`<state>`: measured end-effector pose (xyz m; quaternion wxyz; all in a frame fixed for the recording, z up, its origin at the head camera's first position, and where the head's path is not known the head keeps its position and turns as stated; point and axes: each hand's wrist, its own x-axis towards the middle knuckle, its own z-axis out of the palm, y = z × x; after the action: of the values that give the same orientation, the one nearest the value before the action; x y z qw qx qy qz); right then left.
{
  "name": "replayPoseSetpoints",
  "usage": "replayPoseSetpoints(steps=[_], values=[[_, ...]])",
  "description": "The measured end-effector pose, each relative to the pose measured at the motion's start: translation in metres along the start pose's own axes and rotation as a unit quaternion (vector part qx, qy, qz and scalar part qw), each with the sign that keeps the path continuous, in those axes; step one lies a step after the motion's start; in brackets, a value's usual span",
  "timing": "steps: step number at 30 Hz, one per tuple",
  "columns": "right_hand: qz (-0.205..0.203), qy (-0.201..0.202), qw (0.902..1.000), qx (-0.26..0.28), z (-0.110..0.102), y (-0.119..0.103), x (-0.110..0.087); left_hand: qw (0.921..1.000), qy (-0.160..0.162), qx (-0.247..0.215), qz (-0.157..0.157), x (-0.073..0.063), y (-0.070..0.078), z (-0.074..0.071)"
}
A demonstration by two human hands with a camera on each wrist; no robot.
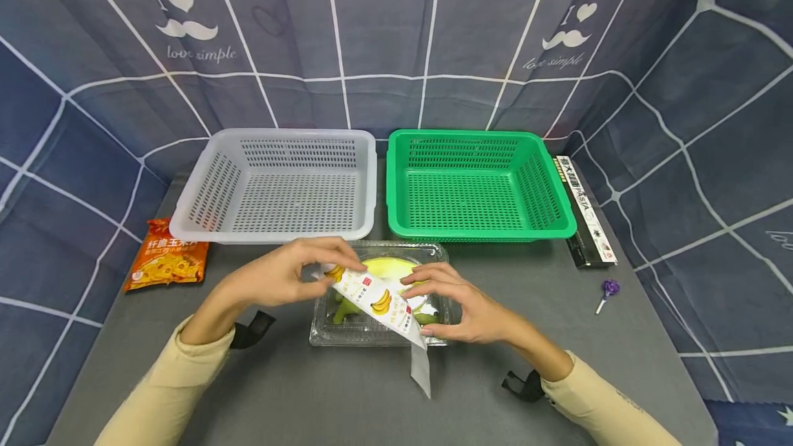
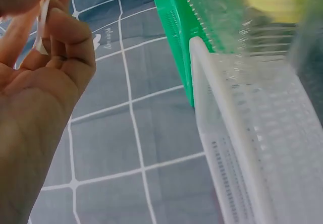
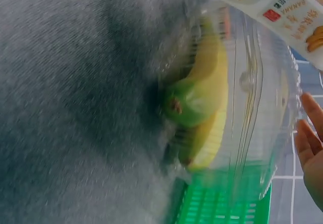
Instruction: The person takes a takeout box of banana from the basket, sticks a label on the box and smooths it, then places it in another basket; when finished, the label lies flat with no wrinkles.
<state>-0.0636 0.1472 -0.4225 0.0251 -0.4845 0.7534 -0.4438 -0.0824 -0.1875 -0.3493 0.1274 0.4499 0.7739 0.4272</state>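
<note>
A clear plastic clamshell box (image 1: 356,337) sits on the table in the head view. Inside it, the right wrist view shows a banana (image 3: 220,77) and a round green fruit (image 3: 189,103). Across the top of the box runs a white paper sleeve (image 1: 359,290) printed with bananas, one end folded down past the front edge. My left hand (image 1: 291,270) pinches the sleeve's upper left end between thumb and fingers. Over the box's right side, my right hand (image 1: 473,305) hovers beside the sleeve with fingers spread; the right wrist view shows them apart from it.
Behind the box stand a white basket (image 1: 272,238) and a green basket (image 1: 483,232), side by side. An orange snack bag (image 1: 170,257) lies at left. On the right are a black and white pasta box (image 1: 585,215) and a purple lollipop (image 1: 610,288).
</note>
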Motion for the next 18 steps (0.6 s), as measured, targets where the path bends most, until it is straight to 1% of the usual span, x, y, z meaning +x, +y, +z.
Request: replayPoseSetpoints(steps=[3, 5, 8, 10, 13, 16, 18], values=[[0.006, -0.013, 0.9994, 0.031, 0.002, -0.002, 0.004, 0.9997, -0.011, 0.003, -0.02, 0.016, -0.004, -0.008], [0.011, -0.015, 0.9986, 0.05, 0.003, -0.002, 0.006, 0.9995, -0.013, 0.008, -0.027, 0.023, -0.006, -0.012], [0.012, -0.019, 0.9958, 0.088, 0.003, -0.001, 0.007, 0.9993, -0.006, 0.021, -0.031, 0.03, -0.008, -0.015], [0.013, -0.023, 0.9936, 0.11, 0.002, 0.0, 0.008, 0.9987, 0.007, 0.035, -0.035, 0.034, -0.009, -0.017], [0.019, -0.022, 0.9896, 0.141, -0.002, 0.001, 0.01, 0.9954, 0.044, 0.07, -0.048, 0.035, -0.01, -0.017], [0.04, -0.018, 0.9834, 0.176, -0.007, 0.002, 0.011, 0.9865, 0.099, 0.122, -0.047, 0.032, -0.012, -0.013], [0.044, -0.012, 0.98, 0.194, -0.011, 0.004, 0.012, 0.9805, 0.13, 0.143, -0.035, 0.028, -0.013, -0.007]])
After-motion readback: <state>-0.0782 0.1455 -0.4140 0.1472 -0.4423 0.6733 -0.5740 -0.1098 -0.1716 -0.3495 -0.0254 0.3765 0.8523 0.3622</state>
